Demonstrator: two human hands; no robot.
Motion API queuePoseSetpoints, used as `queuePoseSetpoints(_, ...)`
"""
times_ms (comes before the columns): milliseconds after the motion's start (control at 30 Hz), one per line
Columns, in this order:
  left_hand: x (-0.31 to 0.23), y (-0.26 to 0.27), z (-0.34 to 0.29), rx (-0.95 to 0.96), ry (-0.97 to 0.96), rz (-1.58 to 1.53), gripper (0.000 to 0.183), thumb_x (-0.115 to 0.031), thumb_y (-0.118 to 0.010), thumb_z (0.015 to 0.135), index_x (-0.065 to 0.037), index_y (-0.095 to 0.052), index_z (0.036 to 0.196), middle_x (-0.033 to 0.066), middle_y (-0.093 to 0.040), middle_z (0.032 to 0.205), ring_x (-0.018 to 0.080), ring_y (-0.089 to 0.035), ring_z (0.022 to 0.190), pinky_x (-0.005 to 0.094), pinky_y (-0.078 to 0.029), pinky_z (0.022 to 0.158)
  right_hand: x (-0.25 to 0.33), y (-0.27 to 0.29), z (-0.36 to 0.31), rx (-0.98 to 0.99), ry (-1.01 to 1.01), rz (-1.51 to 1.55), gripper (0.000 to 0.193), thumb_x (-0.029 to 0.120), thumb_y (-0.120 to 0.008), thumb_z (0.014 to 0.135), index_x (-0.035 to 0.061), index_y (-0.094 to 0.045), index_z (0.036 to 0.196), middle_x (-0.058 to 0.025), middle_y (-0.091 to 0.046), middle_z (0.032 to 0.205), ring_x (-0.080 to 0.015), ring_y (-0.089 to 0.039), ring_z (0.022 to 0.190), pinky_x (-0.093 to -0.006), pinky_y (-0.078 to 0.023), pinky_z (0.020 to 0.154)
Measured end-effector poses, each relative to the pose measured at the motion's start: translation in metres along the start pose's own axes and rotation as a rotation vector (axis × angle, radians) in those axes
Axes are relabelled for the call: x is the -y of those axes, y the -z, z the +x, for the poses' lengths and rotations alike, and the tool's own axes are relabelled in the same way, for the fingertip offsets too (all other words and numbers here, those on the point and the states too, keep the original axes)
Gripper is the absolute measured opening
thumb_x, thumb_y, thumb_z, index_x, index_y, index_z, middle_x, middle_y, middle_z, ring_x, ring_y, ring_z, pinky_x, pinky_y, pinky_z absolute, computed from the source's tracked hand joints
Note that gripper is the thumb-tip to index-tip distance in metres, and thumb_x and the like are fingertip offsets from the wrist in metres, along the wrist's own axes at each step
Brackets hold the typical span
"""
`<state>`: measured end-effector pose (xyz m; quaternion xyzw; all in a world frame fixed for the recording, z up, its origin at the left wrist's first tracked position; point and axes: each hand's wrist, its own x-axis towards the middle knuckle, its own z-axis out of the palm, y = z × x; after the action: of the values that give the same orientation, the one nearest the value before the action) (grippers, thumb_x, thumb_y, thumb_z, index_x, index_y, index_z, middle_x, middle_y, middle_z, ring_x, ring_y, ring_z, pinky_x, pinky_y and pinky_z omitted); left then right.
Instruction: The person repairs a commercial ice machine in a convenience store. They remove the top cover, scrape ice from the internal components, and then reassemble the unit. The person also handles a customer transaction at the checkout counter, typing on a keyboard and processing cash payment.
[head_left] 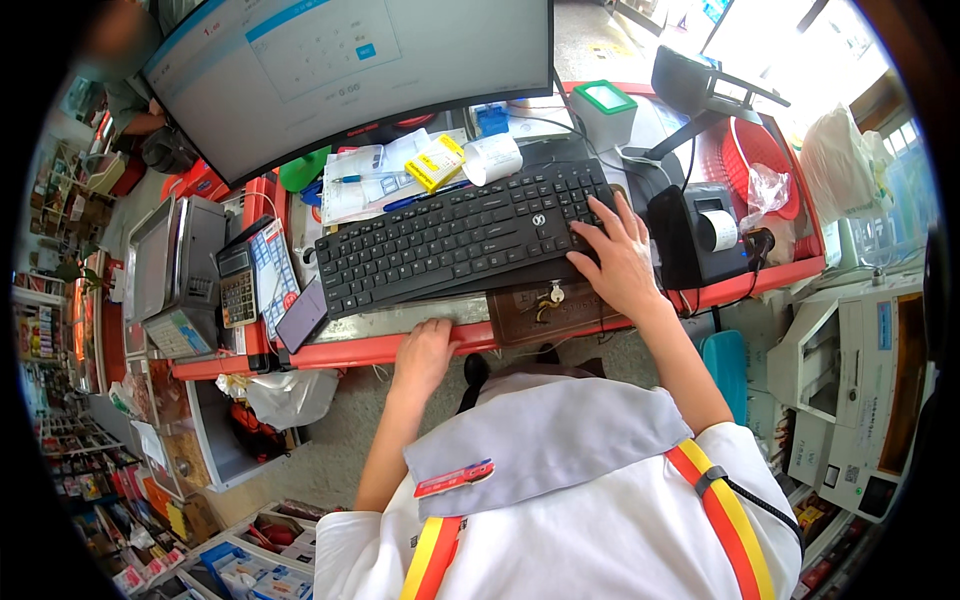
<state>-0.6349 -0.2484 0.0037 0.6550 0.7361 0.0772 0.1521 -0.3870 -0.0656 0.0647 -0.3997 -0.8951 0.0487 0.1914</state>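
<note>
The right hand (620,262), grip released, spreads over the right end of the black computer keyboard (450,245) lying left-to-right on the table (345,355), nearer it than the left hand (426,352), resting loosely at the edge.

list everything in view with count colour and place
desk: 1, red rim, centre
monitor: 1, black, desk rear
keyboard: 1, black, centre
carton: 1, yellow, behind keyboard
paper roll: 1, white, beside carton
box: 1, white with green, behind keyboard
stand: 1, black, right rear
basket: 1, red, desk's right
printer: 1, black, right of keyboard
phone: 1, purple, left of keyboard
calculator: 1, dark, left of phone
terminal: 1, grey, desk's left
machine: 1, white, far right
shelf goods: uncountable, mixed, far left
other person: 1, greyish, upper left
left hand: 1, bare, desk's front edge
right hand: 1, bare, fingers on keyboard
</note>
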Motion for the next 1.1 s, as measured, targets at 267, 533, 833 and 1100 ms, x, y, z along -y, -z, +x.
queuePoseSetpoints(267, 0.034, -0.032, 0.005, 0.131, 0.231, -0.092, 0.047, -0.026, -0.077, 0.063, -0.002, -0.058, 0.098, 0.0164, -0.062, 0.099, 0.0334, -0.058, 0.096, 0.0417, -0.047, 0.079, -0.004, 0.001, -0.011, -0.001, 0.017, 0.054, 0.030, 0.031, -0.065, 0.079, 0.0124, -0.066, 0.103, -0.0077, -0.042, 0.135, -0.0374, -0.026, 0.132, -0.0554, -0.023, 0.103)
queuePoseSetpoints(533, 0.031, -0.020, 0.014, 0.210, 0.285, -0.169, 0.047, -0.028, -0.080, 0.056, -0.003, -0.061, 0.092, 0.0170, -0.063, 0.098, 0.0333, -0.058, 0.096, 0.0413, -0.047, 0.078, -0.005, -0.003, 0.029, -0.051, -0.036, 0.011, 0.035, 0.033, -0.064, 0.081, 0.0135, -0.063, 0.109, -0.0088, -0.040, 0.136, -0.0389, -0.025, 0.131, -0.0546, -0.024, 0.102)
queuePoseSetpoints(833, 0.038, -0.023, 0.015, 0.260, 0.264, -0.109, 0.046, -0.034, -0.078, 0.060, -0.005, -0.059, 0.090, 0.0160, -0.064, 0.095, 0.0341, -0.060, 0.092, 0.0444, -0.048, 0.076, -0.001, -0.008, 0.023, -0.016, -0.089, 0.005, 0.034, 0.033, -0.065, 0.078, 0.0136, -0.065, 0.106, -0.0110, -0.039, 0.137, -0.0417, -0.025, 0.130, -0.0521, -0.022, 0.104)
queuePoseSetpoints(1100, 0.038, -0.018, 0.009, 0.262, 0.271, -0.145, 0.042, -0.031, -0.077, 0.061, -0.005, -0.058, 0.089, 0.0150, -0.064, 0.094, 0.0330, -0.060, 0.092, 0.0438, -0.048, 0.076, -0.021, -0.017, -0.021, -0.197, -0.242, 0.291, 0.037, 0.009, -0.057, 0.085, -0.0014, -0.049, 0.120, -0.0232, -0.050, 0.123, -0.0389, -0.046, 0.116, -0.0410, -0.038, 0.097)
